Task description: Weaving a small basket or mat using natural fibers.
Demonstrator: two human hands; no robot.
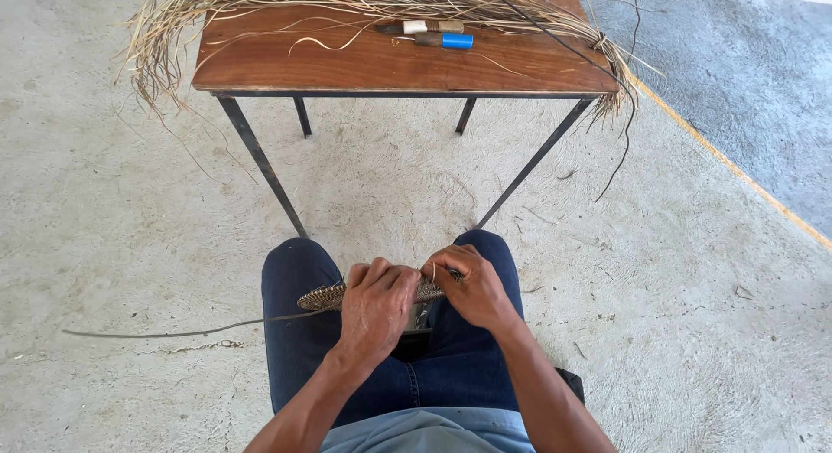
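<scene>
Woven piece [322, 296] mostly hidden under left hand [374, 304], right hand [472, 286].

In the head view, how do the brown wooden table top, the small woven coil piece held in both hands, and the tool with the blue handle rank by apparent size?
Largest to smallest, as they look:
1. Brown wooden table top
2. Small woven coil piece, partly hidden by the left hand and right hand, and nearer the camera, so unsure
3. Tool with the blue handle

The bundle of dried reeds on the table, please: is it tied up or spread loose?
Spread loose. The dried reeds fan across the far edge of the wooden table, with ends drooping over both sides; no binding is visible.
</scene>
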